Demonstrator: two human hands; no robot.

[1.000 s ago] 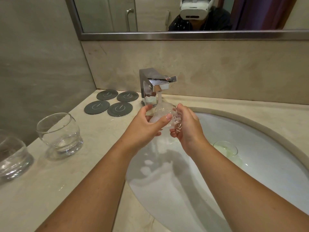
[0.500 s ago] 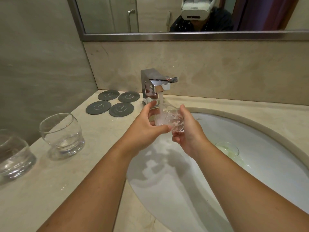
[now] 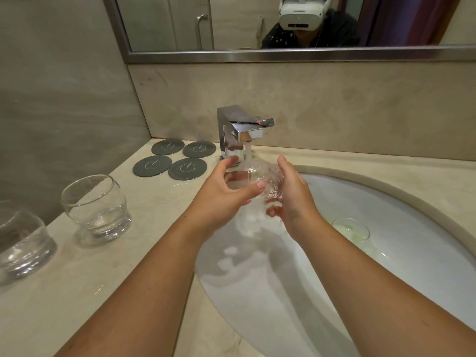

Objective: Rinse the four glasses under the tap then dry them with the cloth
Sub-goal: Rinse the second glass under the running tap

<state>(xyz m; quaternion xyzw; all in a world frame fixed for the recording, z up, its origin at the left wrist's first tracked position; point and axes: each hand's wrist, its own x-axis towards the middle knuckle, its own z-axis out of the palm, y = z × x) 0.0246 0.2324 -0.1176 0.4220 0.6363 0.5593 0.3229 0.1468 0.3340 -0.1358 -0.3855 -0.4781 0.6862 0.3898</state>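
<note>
A clear round glass (image 3: 257, 177) is held under the running chrome tap (image 3: 240, 132), over the white sink (image 3: 386, 253). My left hand (image 3: 224, 197) grips its left side with the thumb across the front. My right hand (image 3: 293, 199) cups its right side. Water streams from the spout onto the glass and splashes down into the basin. Two more clear glasses stand on the counter at the left: one (image 3: 96, 208) upright near the wall, another (image 3: 22, 243) at the frame's left edge. No cloth is in view.
Several dark round coasters (image 3: 170, 159) lie on the beige stone counter (image 3: 128, 279) left of the tap. The sink's drain (image 3: 350, 228) is right of my right wrist. A wall closes the left side; a mirror (image 3: 283, 21) hangs above the backsplash.
Both hands have kept the glass under the stream and turned it a little; my left thumb has slid across its front. The glasses on the counter have not moved.
</note>
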